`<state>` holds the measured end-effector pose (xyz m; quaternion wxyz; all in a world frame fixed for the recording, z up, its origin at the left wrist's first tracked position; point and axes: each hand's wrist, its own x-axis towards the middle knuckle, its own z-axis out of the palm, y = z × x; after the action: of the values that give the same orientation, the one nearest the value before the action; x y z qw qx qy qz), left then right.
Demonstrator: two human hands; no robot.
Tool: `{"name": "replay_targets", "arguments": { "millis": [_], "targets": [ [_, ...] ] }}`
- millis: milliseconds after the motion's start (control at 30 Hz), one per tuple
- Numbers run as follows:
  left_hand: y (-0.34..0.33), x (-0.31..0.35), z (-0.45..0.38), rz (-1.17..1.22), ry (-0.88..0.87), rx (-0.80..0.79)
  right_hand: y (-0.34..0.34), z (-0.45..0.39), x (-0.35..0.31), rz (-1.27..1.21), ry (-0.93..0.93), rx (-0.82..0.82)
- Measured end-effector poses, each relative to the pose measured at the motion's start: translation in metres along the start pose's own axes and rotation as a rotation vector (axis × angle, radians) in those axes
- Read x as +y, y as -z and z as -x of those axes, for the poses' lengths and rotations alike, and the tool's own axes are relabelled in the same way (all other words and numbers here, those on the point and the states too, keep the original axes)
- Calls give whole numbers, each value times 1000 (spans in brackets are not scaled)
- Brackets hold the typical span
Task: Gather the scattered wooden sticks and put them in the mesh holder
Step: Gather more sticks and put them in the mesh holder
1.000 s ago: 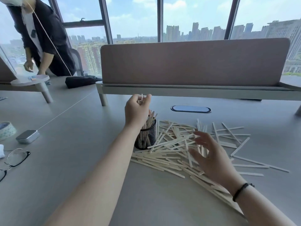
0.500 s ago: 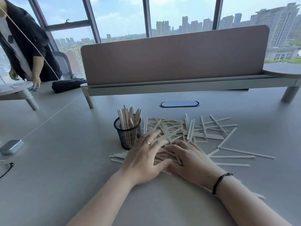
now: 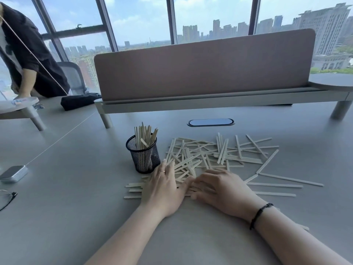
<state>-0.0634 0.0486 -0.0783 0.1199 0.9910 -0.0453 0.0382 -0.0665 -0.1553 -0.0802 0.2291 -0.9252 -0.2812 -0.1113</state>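
Observation:
A black mesh holder (image 3: 143, 156) stands upright on the grey table (image 3: 57, 207), with several wooden sticks poking out of its top. To its right a loose heap of pale wooden sticks (image 3: 215, 153) is spread flat over the table. My left hand (image 3: 164, 185) lies palm down on the near left part of the heap, fingers straight, just in front of the holder. My right hand (image 3: 219, 188) lies palm down beside it on the sticks, fingers pointing left, nearly touching the left hand. Sticks under both hands are hidden.
A brown desk divider (image 3: 204, 67) on a raised shelf runs across the back. An oval cable port (image 3: 211, 122) sits behind the heap. A small silver box (image 3: 13, 173) and glasses (image 3: 7, 197) lie at the left. A person in black (image 3: 28, 54) stands far left.
My left hand dropped sticks into the holder, then came down onto the heap. My right hand lowered flat onto the sticks. Both hands have since drawn closer together.

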Motion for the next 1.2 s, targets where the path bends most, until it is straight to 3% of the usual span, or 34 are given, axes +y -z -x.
{"name": "replay_targets", "arguments": {
  "millis": [100,300,500,667,767,900,1067,1200],
  "targets": [
    [-3,-1,-7,21,-23,47,-4,-2,2,21,29,58],
    [-5,21,-15,116,-175,37,2,-7,3,-11,-72,347],
    [-17,44,-18,243,-374,64,1,-8,14,-15,-193,440],
    [-10,22,-19,130,-453,21,11,-5,23,61,-351,553],
    [1,3,-17,12,-383,-115,21,-2,40,163,-594,465],
    [2,-1,-18,28,-322,-193,28,0,67,159,-823,278],
    [-4,4,-21,203,-374,-29,23,-6,67,217,-674,81],
    [-7,7,-21,279,-400,-1,23,-8,61,184,-560,73]
  ]
}}
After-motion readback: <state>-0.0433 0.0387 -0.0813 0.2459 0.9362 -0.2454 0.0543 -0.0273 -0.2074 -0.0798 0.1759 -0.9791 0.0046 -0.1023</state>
